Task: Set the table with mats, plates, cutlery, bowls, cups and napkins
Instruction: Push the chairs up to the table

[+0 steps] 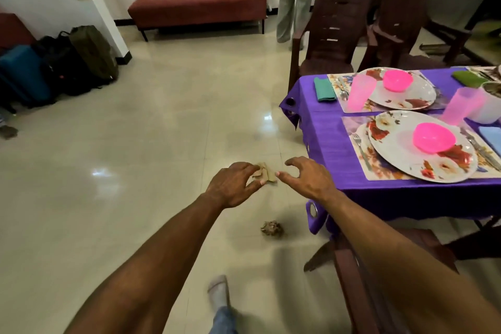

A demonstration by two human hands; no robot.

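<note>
While your left hand point(233, 184) pinches the brown scrap point(264, 174), your right hand point(306, 179), fingers loosely curled and holding nothing, hovers just right of it, nearer the table point(325, 127).

1. Both forearms are bare, with no sleeves, watches or bands in view.
2. The left hand point(233, 184) and right hand point(307, 180) wear no rings or gloves.
3. A pale grey sock point(219, 293) covers one foot.
4. Blue denim trouser leg point(223, 321) above it.
</note>
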